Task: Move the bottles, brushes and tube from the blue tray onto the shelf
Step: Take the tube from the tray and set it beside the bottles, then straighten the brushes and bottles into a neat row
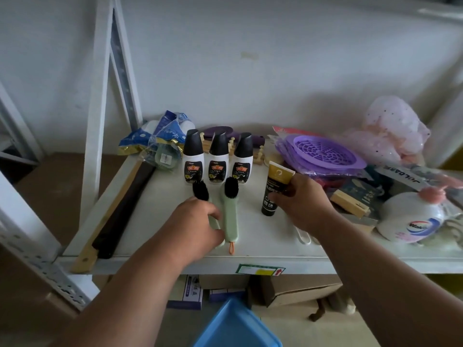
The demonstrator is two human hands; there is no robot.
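Left hand (198,219) curled around the handle of the left brush (201,191), bristles pointing away | right brush (231,211) just beside it, parallel | right hand (300,201) pinching the tube (274,187), cap toward the person | three bottles (217,159) upright beyond both hands on the shelf (263,236) | blue tray (235,326) below.

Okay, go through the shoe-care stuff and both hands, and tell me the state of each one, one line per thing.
Three bottles: upright in a row on the shelf, caps on.
Right brush: lying flat, bristles toward the bottles.
Left brush: lying flat, handle under the left hand.
Tube: cap toward the shelf's front edge, gripped by the right hand.
Blue tray: below the shelf; the visible part holds nothing.
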